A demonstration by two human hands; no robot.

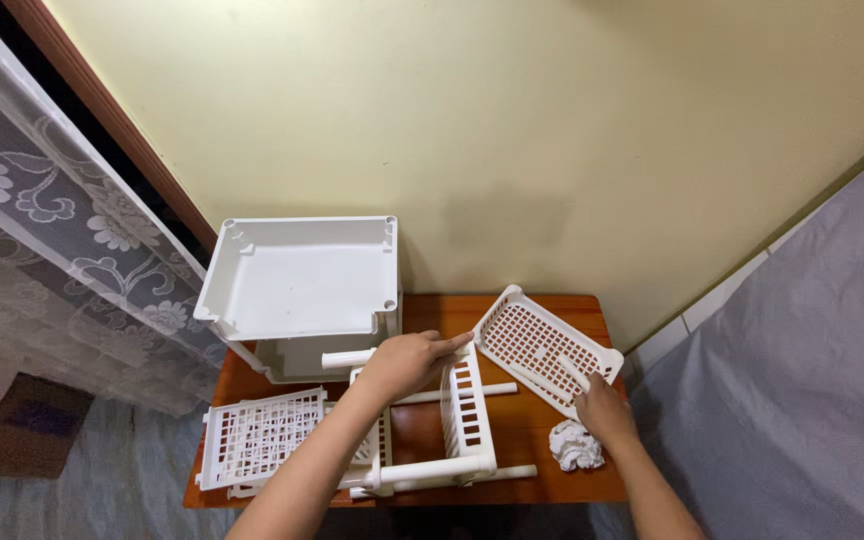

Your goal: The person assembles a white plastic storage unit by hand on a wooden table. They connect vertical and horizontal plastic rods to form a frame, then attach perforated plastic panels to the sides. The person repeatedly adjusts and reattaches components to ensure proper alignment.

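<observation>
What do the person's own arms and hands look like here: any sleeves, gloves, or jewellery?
Both forearms are bare, with no sleeves in view. The left hand and right hand wear no gloves; no rings, watch or bracelet can be seen. No markings show.

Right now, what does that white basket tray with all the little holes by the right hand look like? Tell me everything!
The perforated tray is white, looks like plastic, and is rectangular with a raised rim and a floor of small square holes. It sits at the wooden table's back right, turned at an angle, and seems slightly tilted. The right hand touches its near edge, one finger on the grid. The left hand's fingertips reach toward its left corner; contact is unclear.
</observation>
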